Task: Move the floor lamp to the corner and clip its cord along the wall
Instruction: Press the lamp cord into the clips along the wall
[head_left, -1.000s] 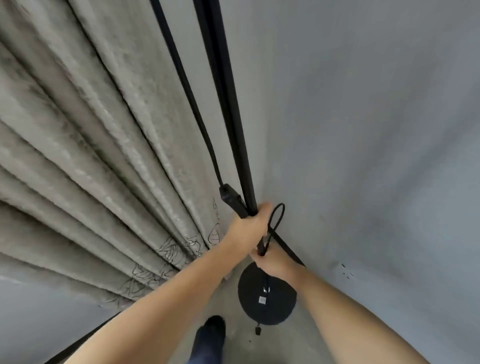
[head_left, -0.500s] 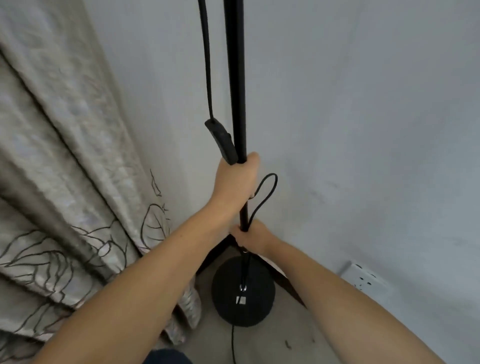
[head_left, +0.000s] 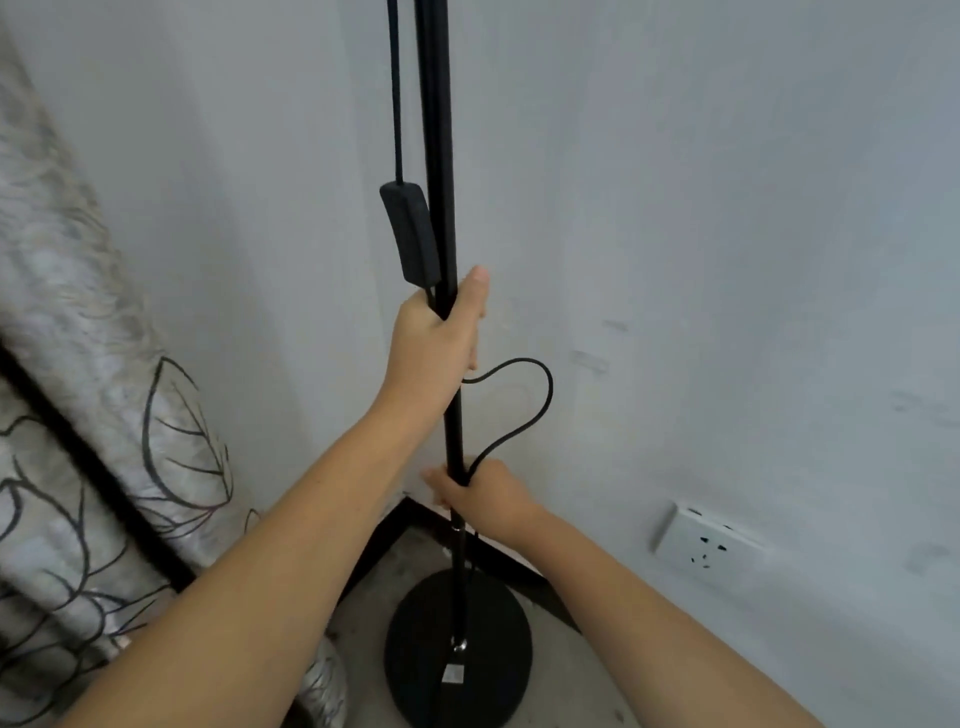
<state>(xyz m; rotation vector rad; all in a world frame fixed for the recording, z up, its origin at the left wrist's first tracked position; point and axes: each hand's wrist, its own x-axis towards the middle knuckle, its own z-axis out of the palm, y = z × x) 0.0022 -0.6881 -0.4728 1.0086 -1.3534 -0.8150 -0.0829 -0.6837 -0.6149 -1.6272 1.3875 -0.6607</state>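
Note:
A black floor lamp stands upright in the room's corner, its thin pole (head_left: 439, 156) rising from a round black base (head_left: 460, 654) on the floor. My left hand (head_left: 434, 343) grips the pole at mid height. My right hand (head_left: 485, 493) grips the pole lower down, together with the black cord (head_left: 540, 410), which bulges out in a loop between the two hands. An inline switch (head_left: 410, 234) hangs on the cord just left of the pole, above my left hand. The lamp's head is out of view.
A white wall socket (head_left: 706, 545) sits low on the right wall. A grey curtain (head_left: 78, 415) with dark leaf outlines hangs at the left, reaching the floor. A black skirting board (head_left: 524, 566) runs along both walls into the corner.
The view has swung from the curtain to the corner and tilted down. The lamp now stands closer to the corner, and the wall socket has come fully into view. Both hands keep their grip.

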